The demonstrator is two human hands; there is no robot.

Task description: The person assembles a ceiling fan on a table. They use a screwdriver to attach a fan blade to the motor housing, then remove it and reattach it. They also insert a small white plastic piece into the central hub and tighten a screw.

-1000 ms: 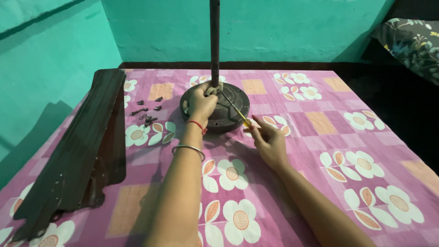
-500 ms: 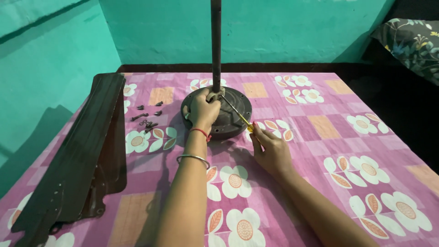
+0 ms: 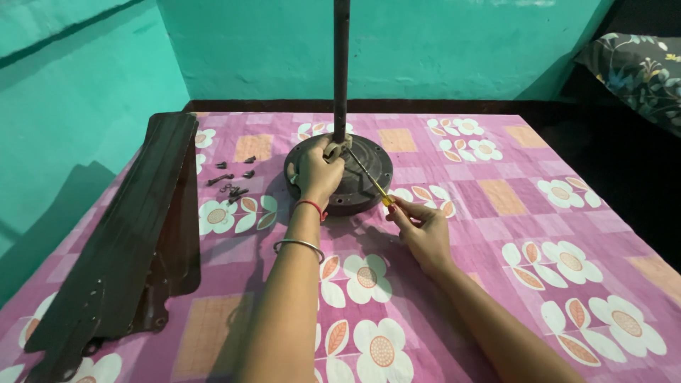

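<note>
Round dark fan motor (image 3: 358,186), centre of floral cloth (image 3: 511,213), rod (image 3: 341,64) upright. Left hand (image 3: 319,174) closed on its top fitting. Right hand (image 3: 422,227), at 4 o'clock, grips screwdriver (image 3: 369,177); tip seemingly at hub. Screws (image 3: 234,181) at 9 o'clock; blades (image 3: 120,241) beyond.

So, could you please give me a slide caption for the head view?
Left hand steadies a round dark motor housing while right hand angles a yellow-handled screwdriver toward its hub.

Left of the motor (image 3: 355,186) it's cramped: loose screws (image 3: 230,181), then stacked blades (image 3: 128,234). Right of it is open cloth (image 3: 539,213).
</note>
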